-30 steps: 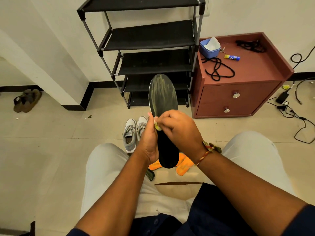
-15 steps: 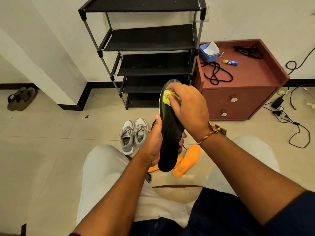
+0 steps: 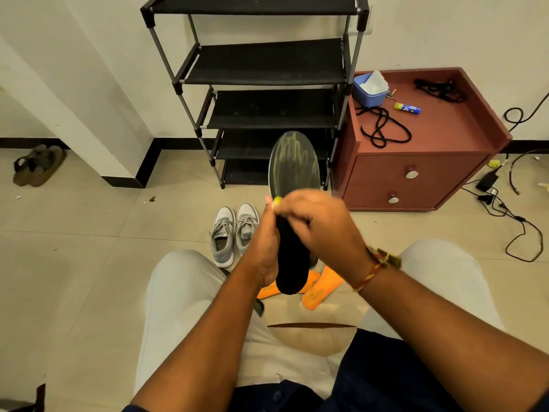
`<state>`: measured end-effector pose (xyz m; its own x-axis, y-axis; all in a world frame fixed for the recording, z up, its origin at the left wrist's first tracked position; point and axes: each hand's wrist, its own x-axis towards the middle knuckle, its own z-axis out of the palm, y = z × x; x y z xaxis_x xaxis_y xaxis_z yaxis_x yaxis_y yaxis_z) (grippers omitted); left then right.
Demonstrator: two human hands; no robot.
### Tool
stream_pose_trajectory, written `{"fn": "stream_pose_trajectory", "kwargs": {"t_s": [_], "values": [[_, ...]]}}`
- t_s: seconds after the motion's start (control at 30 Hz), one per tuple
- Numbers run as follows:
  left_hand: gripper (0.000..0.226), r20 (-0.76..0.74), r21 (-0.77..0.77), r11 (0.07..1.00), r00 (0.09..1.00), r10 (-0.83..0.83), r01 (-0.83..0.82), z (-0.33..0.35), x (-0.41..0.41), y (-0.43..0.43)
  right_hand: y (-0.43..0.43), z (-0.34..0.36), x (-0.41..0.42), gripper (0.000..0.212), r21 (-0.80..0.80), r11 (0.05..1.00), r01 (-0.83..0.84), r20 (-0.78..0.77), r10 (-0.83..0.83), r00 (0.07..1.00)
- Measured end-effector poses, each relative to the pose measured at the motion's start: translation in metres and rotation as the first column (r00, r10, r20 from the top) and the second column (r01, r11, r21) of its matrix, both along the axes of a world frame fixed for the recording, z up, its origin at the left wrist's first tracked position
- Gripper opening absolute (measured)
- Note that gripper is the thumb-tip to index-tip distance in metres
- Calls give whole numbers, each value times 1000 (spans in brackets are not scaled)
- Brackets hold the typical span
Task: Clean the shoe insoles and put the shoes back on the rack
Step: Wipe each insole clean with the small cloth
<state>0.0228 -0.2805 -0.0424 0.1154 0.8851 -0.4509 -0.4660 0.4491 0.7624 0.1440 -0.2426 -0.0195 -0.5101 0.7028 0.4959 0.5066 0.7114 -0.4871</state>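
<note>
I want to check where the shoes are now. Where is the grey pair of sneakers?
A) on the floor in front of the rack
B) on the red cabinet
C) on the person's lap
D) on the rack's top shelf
A: the grey sneakers stand side by side on the floor, in front of the black rack.

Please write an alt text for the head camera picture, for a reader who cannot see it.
A person's left hand grips a black insole upright while the right hand holds a small yellow cloth against it. On the floor beyond lie orange insoles and a pair of grey shoes, before a black shoe rack.
</note>
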Motion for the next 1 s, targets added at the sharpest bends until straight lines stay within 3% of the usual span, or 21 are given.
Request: {"fn": "stream_pose_trajectory", "kwargs": {"t_s": [0.2,0.37,0.5,0.7,1.0], "values": [[75,36,4,1000,999,25,-25,5,4,-1,-6,0,-1,18,111,992,66,2,-67,998],[90,31,48,983,983,-178,177,-1,7,-2,45,33,7,14,152,973,175,-9,-176,984],[91,23,50,982,982,-185,184,-2,5,-1,46,37,5,14,98,982,161,-25,-159,987],[77,11,40,997,998,-65,65,5,6,-3,-3,6,0,16,-31,998,49,-93,-52,994],[96,-16,5,983,983,-185,185,-4,11,0,50,38,6,11,37,986,160,-59,-157,986]]}}
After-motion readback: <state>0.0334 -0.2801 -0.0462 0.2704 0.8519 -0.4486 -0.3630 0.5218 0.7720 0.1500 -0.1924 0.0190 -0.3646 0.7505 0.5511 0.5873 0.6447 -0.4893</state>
